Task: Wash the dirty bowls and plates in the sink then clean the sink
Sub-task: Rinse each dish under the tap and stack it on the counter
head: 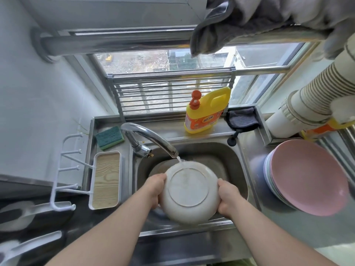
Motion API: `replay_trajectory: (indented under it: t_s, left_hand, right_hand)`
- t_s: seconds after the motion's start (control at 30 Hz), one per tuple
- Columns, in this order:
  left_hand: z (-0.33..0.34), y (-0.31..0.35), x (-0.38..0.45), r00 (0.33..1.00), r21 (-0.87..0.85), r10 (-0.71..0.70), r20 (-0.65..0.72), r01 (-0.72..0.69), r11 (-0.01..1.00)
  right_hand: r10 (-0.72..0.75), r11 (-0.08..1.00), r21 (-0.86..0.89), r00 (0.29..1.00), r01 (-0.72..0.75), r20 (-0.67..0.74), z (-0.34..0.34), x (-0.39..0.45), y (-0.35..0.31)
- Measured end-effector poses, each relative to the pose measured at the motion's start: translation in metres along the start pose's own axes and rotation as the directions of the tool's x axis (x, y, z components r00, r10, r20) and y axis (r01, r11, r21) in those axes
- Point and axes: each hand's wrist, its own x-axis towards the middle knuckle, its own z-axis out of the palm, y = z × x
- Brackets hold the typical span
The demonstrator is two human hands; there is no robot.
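Note:
A white bowl (189,192) is held bottom-up over the steel sink (228,160), its underside facing me with brownish smears on it. My left hand (155,190) grips its left rim and my right hand (228,197) grips its right rim. Water runs from the curved faucet (151,138) onto the bowl's far edge. A stack of pink and pale plates (307,177) rests on the drainboard to the right of the sink. The sink's inside below the bowl is mostly hidden.
A yellow detergent bottle (207,110) and a dark cloth (242,118) stand on the back ledge. A green sponge (109,137) lies left of the faucet, above a white wood-grain tray (105,181). Stacked paper cups (315,100) lie at the right. A grey towel (249,20) hangs overhead.

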Motion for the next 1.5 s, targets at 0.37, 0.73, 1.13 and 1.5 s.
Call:
replay_trajectory:
  t_s: [0.37,0.73,1.13,1.5]
  left_hand:
    - [-0.059,-0.031,-0.017,0.956,-0.222,-0.283,0.073,0.292,0.93]
    - [-0.035,0.0,-0.003,0.908,-0.594,-0.306,0.285,0.419,0.687]
    - [0.031,0.06,-0.01,0.951,-0.519,-0.139,0.274,0.268,0.812]
    - [0.017,0.032,-0.032,0.975,-0.093,-0.029,0.221,0.05,0.994]
  right_hand:
    - [0.137,0.989,-0.081,0.961,-0.121,0.239,0.095,-0.026,-0.027]
    - [0.151,0.978,0.122,0.976,-0.171,0.158,0.099,-0.039,-0.1]
    - [0.238,0.892,0.347,0.953,-0.291,0.187,-0.024,-0.012,-0.068]
    - [0.118,0.991,-0.072,0.988,-0.111,0.097,-0.039,-0.017,-0.016]
